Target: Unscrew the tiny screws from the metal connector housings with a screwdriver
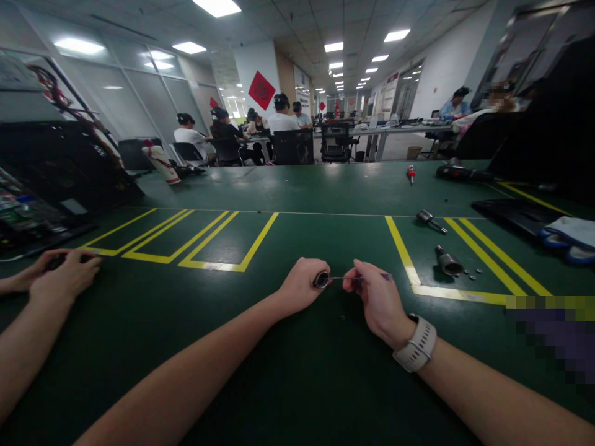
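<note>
My left hand [304, 284] is closed around a dark cylindrical metal part [320, 280], its round open end turned toward my right hand. Between thumb and fingers, my right hand [375, 297] grips a thin screwdriver [344, 278], whose handle end shows past the hand. The screwdriver's shaft reaches to the rim of the metal part; whether its tip goes inside I cannot tell. A tiny ring [343, 318] lies on the green table just below my hands. To the right, a cone-shaped metal socket [449, 261] rests beside several small nuts or rings [472, 277].
Another metal piece with a shank [431, 221] lies farther back. Beyond are a red screwdriver [411, 174] and a dark power tool [465, 172]. Yellow tape [260, 241] marks the table [316, 192]. At left, another person's hands [65, 272] hold a dark object. Gloves [571, 238] lie right.
</note>
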### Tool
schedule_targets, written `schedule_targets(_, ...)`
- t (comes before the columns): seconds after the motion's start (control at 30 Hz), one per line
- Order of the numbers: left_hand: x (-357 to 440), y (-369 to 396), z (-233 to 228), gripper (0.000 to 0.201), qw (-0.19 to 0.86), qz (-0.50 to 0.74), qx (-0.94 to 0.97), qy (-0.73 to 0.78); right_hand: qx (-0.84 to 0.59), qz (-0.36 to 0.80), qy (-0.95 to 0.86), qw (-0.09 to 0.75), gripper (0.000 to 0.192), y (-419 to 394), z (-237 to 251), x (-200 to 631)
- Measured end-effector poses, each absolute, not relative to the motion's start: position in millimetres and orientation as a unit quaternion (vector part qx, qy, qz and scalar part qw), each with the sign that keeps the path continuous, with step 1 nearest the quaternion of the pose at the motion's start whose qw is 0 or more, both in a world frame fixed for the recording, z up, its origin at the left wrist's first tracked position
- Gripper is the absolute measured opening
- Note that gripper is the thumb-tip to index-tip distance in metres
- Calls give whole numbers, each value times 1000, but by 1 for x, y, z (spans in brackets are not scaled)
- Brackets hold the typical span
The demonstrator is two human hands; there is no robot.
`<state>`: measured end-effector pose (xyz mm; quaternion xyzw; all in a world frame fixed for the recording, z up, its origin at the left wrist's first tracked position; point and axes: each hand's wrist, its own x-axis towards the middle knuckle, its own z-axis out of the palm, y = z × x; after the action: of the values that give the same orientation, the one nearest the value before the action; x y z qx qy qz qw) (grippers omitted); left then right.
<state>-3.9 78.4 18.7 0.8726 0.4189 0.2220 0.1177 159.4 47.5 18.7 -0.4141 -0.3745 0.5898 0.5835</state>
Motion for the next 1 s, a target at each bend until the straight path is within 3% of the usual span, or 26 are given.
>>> schedule_targets(0.23, -5, 79, 21, 9, 149, 231, 868, 414, -407, 584, -377, 593, 31, 46, 18, 158)
schedule_targets(0.5, -3, 80, 17, 3, 86, 209, 865, 448, -447, 461, -512, 571, 33, 40, 17, 157)
schedule_targets(0.77, -4, 80, 15, 5, 111, 243, 859, 437, -417, 577, -390, 584, 30, 47, 15, 157)
schedule_targets(1.0, -5, 80, 16, 5, 114, 243, 864, 425, -407, 589, -373, 590, 29, 47, 16, 158)
